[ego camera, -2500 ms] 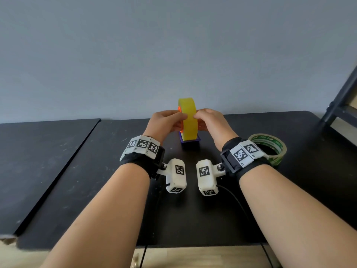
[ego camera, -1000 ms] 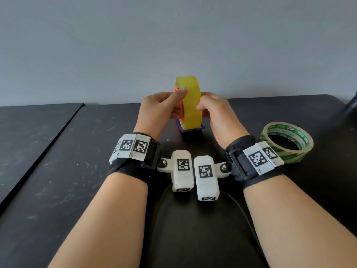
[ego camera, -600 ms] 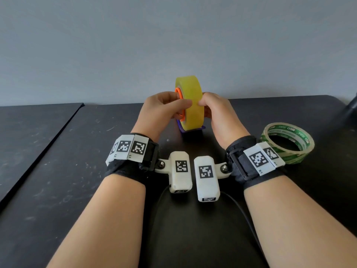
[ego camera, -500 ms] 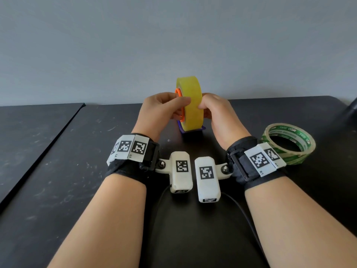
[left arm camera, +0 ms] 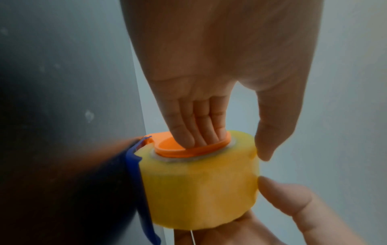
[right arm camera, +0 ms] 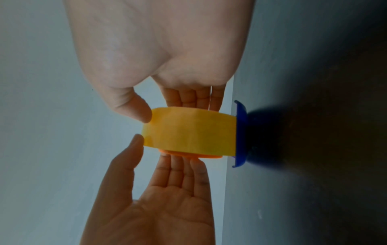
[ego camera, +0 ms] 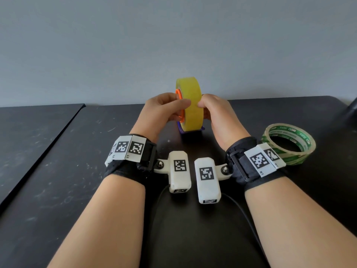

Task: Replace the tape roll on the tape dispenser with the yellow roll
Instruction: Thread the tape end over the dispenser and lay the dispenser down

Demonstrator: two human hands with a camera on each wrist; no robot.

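The yellow roll [ego camera: 192, 105] stands on edge on the blue dispenser [ego camera: 191, 130] at the far middle of the black table [ego camera: 77, 171], its orange hub [ego camera: 178, 93] facing left. The left hand [ego camera: 160, 115] grasps it, fingers pushed into the hub and thumb on the yellow band. The right hand [ego camera: 218, 117] grasps it from the right, thumb on the band and fingers against its side, and a green-printed roll [ego camera: 288, 146] lies flat just right of that wrist.

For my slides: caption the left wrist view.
Left hand fingers reach into the orange plastic hub of the yellow tape roll on the blue dispenser base.
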